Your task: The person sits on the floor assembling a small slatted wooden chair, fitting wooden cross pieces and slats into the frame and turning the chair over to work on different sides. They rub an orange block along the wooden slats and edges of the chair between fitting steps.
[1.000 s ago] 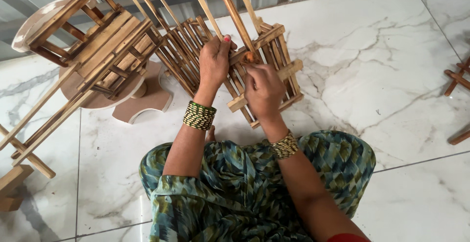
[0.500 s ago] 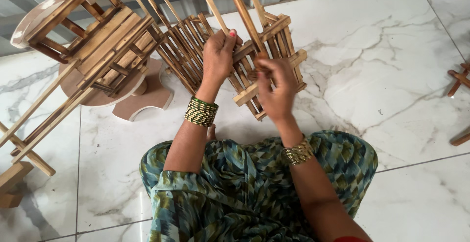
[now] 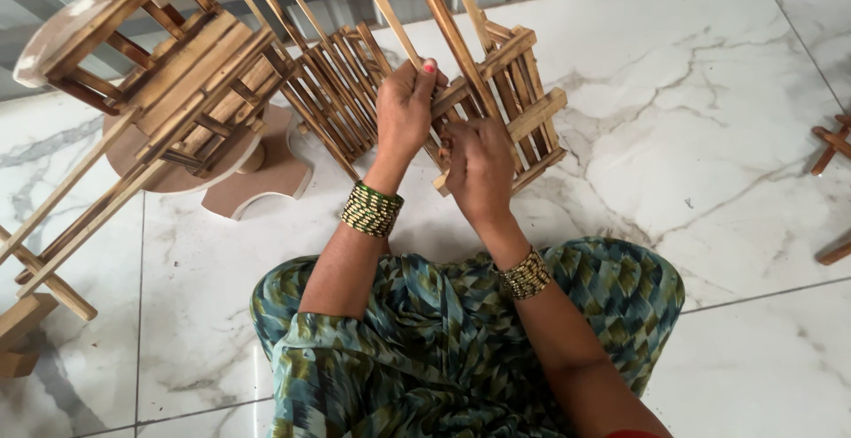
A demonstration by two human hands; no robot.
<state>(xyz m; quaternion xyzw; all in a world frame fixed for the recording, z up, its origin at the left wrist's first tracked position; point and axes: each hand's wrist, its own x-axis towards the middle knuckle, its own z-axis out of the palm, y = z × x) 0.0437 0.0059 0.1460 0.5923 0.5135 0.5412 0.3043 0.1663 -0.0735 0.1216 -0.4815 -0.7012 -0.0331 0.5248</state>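
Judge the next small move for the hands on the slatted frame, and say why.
Probably press the slat in the right hand further into the wooden frame. The left hand grips the frame's slats from above and steadies it, while the right hand's fingers pinch at a slat near the lower rail; whether it is fully seated cannot be told.

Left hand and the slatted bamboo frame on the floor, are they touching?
Touching. The head view shows the left hand with fingers curled around a slat of the bamboo frame, no gap between them.

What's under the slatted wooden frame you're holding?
Under the slatted wooden frame lies white marble floor. The left hand and right hand cover its middle.
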